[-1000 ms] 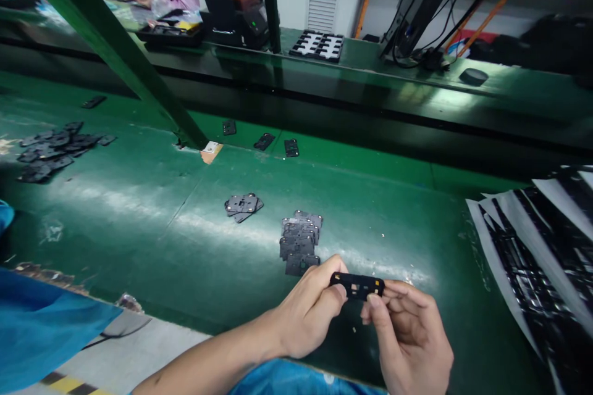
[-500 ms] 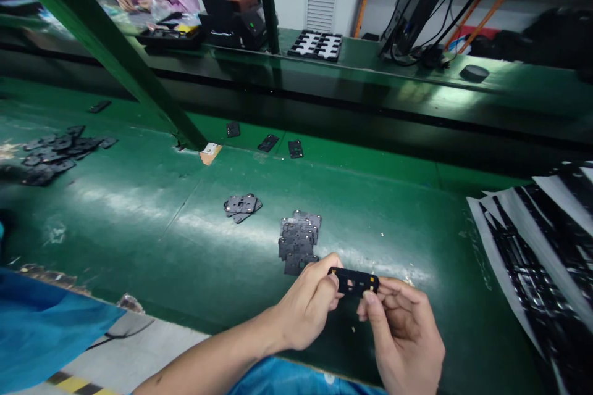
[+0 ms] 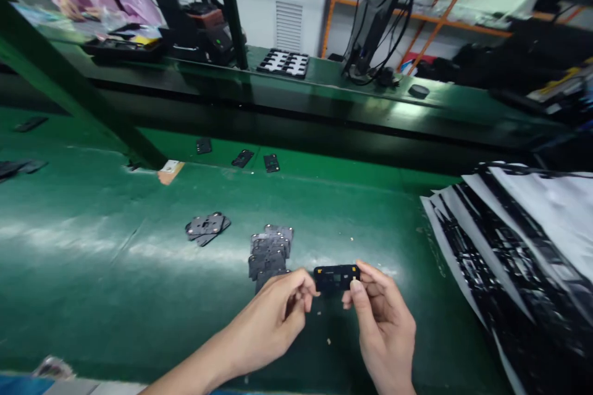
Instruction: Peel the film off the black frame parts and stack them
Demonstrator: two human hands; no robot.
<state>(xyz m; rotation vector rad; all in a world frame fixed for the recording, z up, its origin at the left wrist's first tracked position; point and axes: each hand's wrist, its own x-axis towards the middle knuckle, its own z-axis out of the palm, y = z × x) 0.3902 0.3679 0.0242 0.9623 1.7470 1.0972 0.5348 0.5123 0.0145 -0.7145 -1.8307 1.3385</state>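
My right hand (image 3: 386,321) pinches a thin black rectangular plastic part (image 3: 331,279) at its right end, thumb in front and fingers behind. The part is held up above the green bench, with a square cutout near its middle and small yellow patches at its upper corners. Beside its left end is my left hand (image 3: 278,315), its fingers curled together with the tips near the part's edge. Whether those tips hold something small is hidden. Just behind my left hand lies an overlapping stack of similar dark parts (image 3: 271,253). A smaller pile (image 3: 206,226) sits further left.
Sheets with black, shiny strips (image 3: 467,259) are heaped at the right. Several loose parts, including one black part (image 3: 271,163), lie along the back strip. A green post (image 3: 139,142) slants down at left. Behind, a raised ledge carries a white-celled tray (image 3: 283,63). A person in pink sits far left.
My left hand has let go of the part's left end and drawn slightly away. My right hand still holds the part, now more level. The view has swung to the right.
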